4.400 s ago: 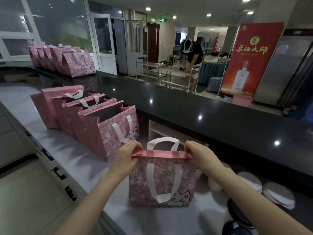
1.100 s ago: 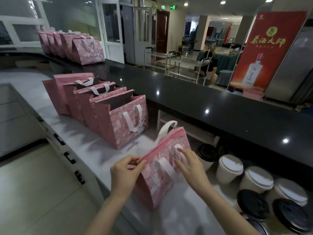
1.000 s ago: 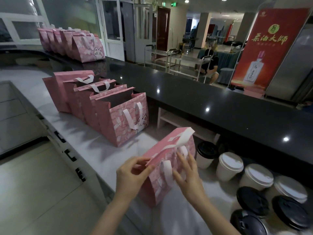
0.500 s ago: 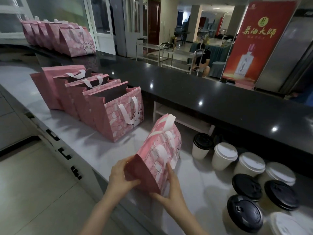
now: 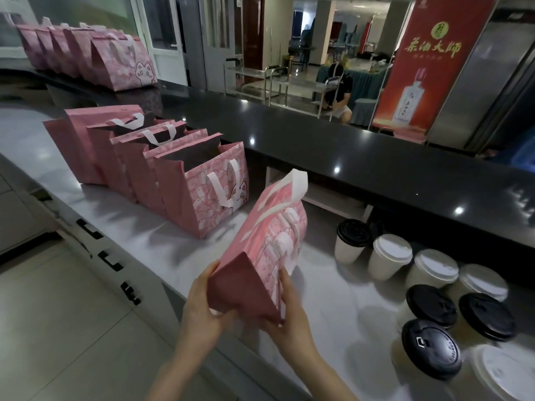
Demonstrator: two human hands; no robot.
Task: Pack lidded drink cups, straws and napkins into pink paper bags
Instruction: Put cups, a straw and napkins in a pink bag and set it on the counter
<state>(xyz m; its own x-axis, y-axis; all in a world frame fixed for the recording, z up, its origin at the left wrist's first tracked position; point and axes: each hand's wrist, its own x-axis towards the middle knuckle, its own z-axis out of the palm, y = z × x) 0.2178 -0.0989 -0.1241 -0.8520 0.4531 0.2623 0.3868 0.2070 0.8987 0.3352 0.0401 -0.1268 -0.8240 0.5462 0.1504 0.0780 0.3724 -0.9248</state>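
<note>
A flat, folded pink paper bag (image 5: pixel 267 244) with white handles is tilted up above the grey counter (image 5: pixel 333 299), its bottom end toward me. My left hand (image 5: pixel 202 305) grips the bag's lower left corner and my right hand (image 5: pixel 289 308) grips its lower right edge. Several open pink bags (image 5: pixel 199 186) stand in a row on the counter to the left. Lidded paper cups sit to the right: white-lidded ones (image 5: pixel 392 253) and black-lidded ones (image 5: pixel 431 344). No straws or napkins show.
A raised black bar top (image 5: pixel 362 157) runs behind the counter, with several closed pink bags (image 5: pixel 121 62) at its far left. A red banner (image 5: pixel 428 62) stands beyond, and a person (image 5: pixel 340 91) crouches by metal trolleys. Drawer handles (image 5: pixel 110 260) line the counter front.
The bag, earlier upright and pinched at its top edge by both hands, has been tipped over and lifted. My hands slid down to its bottom end.
</note>
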